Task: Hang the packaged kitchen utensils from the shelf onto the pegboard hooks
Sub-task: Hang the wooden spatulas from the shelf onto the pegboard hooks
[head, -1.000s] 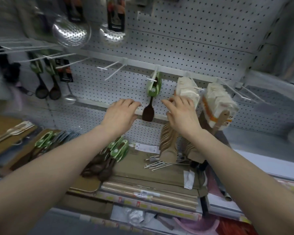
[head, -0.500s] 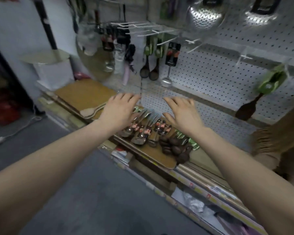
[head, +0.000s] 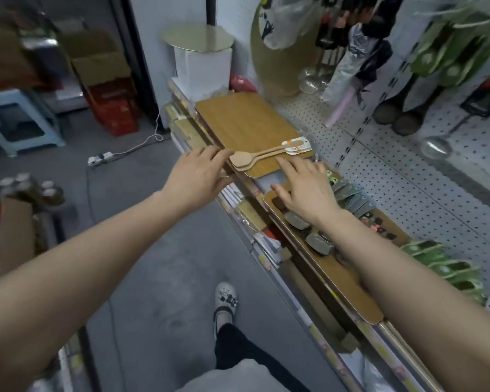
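Hands reach for packaged wooden spoons [head: 262,155] lying on a wooden board [head: 246,123] on the shelf: left hand [head: 197,172] and right hand [head: 306,185] spread, empty, either side; next, likely gripping the pack

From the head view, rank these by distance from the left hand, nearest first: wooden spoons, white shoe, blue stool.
1. Wooden spoons: right beside the left hand's fingers, on the board.
2. White shoe: on the floor below.
3. Blue stool: far left.

shelf [head: 239,193] | wooden boards [head: 246,123] | wooden spoons [head: 255,159] on board
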The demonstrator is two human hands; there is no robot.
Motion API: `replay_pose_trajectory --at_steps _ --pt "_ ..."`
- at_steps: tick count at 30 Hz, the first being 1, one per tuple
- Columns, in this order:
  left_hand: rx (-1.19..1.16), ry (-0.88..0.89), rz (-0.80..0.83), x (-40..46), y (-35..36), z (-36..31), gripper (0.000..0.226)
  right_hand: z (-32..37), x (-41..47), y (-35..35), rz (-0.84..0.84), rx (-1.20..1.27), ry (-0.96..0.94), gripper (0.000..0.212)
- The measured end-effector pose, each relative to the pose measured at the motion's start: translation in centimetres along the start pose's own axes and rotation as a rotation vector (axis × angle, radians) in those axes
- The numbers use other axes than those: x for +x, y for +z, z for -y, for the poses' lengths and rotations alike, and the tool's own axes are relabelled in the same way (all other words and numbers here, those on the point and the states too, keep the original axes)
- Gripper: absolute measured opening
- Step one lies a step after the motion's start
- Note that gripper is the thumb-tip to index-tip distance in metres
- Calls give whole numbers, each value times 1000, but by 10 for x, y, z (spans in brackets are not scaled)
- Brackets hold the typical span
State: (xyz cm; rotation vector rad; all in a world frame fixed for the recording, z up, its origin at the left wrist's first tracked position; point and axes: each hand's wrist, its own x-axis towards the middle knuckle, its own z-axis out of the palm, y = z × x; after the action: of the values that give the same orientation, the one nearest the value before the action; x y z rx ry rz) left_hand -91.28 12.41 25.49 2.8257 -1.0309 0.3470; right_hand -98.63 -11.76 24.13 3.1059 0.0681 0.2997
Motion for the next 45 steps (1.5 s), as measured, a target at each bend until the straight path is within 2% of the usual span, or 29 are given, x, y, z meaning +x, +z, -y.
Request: replay_pose_trajectory --at_steps 10,16,22,30,35,39,45 --pt "-23 -63 118 123 60 98 55 -10 167 70 88 90 -49 57" --pt "-80 -65 182 188 101 138 54 -28 228 109 149 123 46 58" --pt "-131 72 287 252 157 171 54 -38 258 156 213 145 218 56" --pt "-228 372 501 317 238 211 50 -32 273 218 335 235 616 54" --pt "-224 518 548 347 297 214 49 -43 278 255 396 275 838 55" --pt "-261 601 603 375 349 191 52 -74 288 280 391 275 887 52" --pt "-348 595 633 423 405 125 50 -126 310 317 344 300 953 57"
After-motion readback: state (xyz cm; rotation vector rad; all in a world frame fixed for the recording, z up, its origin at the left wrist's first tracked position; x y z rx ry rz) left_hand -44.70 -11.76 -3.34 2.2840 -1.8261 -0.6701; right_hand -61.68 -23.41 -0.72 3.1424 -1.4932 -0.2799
